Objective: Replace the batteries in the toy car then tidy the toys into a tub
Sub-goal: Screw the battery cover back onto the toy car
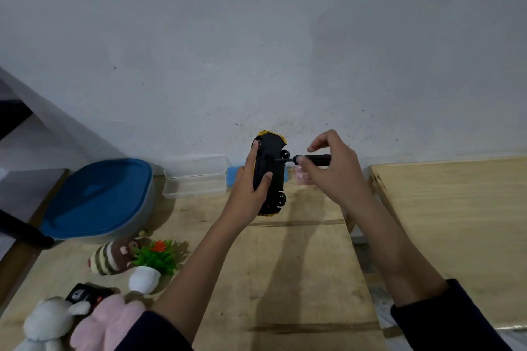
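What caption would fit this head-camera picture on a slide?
Left hand grips the toy car, underside toward the camera, while the right hand holds a screwdriver against its base.

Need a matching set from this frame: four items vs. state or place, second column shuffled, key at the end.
1. toy car
2. screwdriver
3. tub
4. potted plant

A. lying on its side on the table
B. gripped by the left hand, underside towards the camera
C. blue lid on
D. pinched by the right hand, tip at the car

Pairs: 1-B, 2-D, 3-C, 4-A
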Available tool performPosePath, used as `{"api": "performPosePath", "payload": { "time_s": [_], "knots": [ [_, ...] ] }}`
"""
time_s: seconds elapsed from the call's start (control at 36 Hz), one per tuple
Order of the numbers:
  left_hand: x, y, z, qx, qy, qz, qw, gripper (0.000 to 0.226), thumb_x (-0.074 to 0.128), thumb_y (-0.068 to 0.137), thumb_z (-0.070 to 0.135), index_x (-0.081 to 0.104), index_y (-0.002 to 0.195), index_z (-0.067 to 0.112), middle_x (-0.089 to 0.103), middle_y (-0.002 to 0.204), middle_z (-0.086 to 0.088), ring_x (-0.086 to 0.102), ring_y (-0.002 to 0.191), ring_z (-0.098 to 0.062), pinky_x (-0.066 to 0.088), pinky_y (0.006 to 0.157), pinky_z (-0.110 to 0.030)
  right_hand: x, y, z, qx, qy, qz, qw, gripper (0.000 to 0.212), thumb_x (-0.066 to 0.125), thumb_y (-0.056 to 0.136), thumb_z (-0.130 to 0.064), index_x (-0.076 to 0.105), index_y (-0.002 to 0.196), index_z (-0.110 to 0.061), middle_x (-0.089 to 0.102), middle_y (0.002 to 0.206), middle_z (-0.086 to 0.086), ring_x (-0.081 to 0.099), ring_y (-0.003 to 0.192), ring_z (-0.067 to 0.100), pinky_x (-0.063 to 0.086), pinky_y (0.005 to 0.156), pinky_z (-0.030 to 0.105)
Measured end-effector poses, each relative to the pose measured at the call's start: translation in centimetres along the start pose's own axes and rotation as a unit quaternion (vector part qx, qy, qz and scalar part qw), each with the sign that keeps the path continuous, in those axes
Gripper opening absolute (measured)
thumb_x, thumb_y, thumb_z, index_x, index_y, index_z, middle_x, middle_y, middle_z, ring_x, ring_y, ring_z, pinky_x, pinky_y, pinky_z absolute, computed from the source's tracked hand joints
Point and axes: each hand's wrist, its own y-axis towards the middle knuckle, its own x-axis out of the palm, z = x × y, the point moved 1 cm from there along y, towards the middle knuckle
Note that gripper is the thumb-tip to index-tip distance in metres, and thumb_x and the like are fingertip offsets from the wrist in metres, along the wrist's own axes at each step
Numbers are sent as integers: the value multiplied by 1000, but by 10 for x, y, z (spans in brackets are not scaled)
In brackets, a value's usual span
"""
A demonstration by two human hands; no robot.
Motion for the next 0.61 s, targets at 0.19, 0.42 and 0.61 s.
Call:
{"api": "performPosePath", "payload": {
  "time_s": [0.19,0.42,0.61],
  "knots": [
    [0,-3,1,5,-1,-3,1000,63,45,97,31,6,141,55,44,132,2,51,106,-1,42,92,-26,-1,-6,-1,30,52,45,997,25,60,90,-24,55,84,1,66,67,12,68,50,14,59,58,41],
    [-6,-11,4,1,-13,-4,1000,64,45,98,26,8,143,51,46,126,13,52,101,9,43,76,-6,0,-12,-2,38,66,21,997,23,62,88,-26,56,86,-4,68,69,9,67,50,9,54,53,19],
    [-10,-14,3,10,2,0,1000,64,46,97,29,7,139,58,47,130,2,53,110,-3,45,98,-31,-2,-12,-1,-11,-3,-11,1000,24,70,77,-5,53,92,-12,61,90,0,64,80,14,46,62,5]
  ]
}}
